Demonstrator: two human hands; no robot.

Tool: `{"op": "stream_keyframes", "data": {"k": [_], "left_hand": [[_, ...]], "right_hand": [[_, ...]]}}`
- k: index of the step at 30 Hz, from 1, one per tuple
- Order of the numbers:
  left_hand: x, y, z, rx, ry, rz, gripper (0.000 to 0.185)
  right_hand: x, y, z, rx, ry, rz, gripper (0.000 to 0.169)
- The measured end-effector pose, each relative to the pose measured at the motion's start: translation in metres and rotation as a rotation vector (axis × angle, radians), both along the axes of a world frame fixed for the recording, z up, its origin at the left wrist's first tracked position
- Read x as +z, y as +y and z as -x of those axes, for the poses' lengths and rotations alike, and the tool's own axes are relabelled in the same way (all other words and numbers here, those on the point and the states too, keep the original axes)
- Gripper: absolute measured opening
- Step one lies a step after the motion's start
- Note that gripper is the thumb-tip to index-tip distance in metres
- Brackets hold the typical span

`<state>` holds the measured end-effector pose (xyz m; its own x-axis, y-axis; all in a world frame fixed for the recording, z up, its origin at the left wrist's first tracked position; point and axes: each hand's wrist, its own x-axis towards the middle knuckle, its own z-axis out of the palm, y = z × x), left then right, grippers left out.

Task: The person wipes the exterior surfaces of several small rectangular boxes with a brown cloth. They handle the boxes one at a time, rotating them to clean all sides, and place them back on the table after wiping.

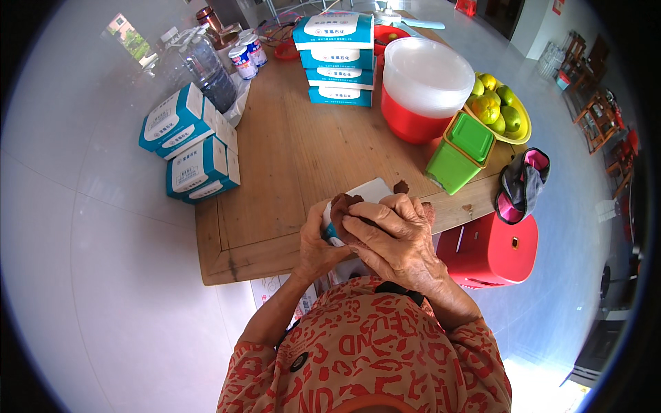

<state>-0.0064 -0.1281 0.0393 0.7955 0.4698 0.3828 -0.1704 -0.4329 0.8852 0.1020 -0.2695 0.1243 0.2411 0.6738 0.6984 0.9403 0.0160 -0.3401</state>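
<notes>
At the near edge of the wooden table (279, 170), my left hand (317, 245) grips a white and teal tissue box (374, 191) by its left side. My right hand (395, 235) presses a brown cloth (342, 214) against the box, its fingers bent over the fabric. The hands and the cloth hide much of the box. Similar boxes (338, 59) stand in a tall pile at the far side of the table, and another group of them (199, 165) is stacked at its left edge.
Right of the pile are a red tub (415, 121) with translucent plastic bowls (428, 72), a green container (454, 162) and a yellow basket (524, 131) of green fruit. A grey and pink fabric item (521, 180) lies at the right edge, above a red plastic stool (508, 253). Cans (242, 62) stand far left.
</notes>
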Motion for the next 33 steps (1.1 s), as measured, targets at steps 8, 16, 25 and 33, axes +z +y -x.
{"op": "stream_keyframes", "data": {"k": [8, 16, 25, 33], "left_hand": [[-0.009, -0.003, 0.0, 0.001, -0.001, 0.013, 0.074], [-0.007, -0.004, -0.004, 0.004, 0.004, -0.023, 0.073], [0.0, -0.001, 0.0, -0.013, 0.019, 0.028, 0.072], [-0.007, 0.002, -0.001, -0.069, -0.041, 0.081, 0.072]], "right_hand": [[-0.014, 0.001, -0.027, -0.201, 0.092, -0.017, 0.024], [-0.014, -0.003, -0.031, -0.308, 0.033, 0.012, 0.024], [0.0, 0.009, -0.008, -0.063, -0.069, 0.033, 0.03], [0.0, 0.013, -0.002, -0.003, -0.084, 0.023, 0.033]]}}
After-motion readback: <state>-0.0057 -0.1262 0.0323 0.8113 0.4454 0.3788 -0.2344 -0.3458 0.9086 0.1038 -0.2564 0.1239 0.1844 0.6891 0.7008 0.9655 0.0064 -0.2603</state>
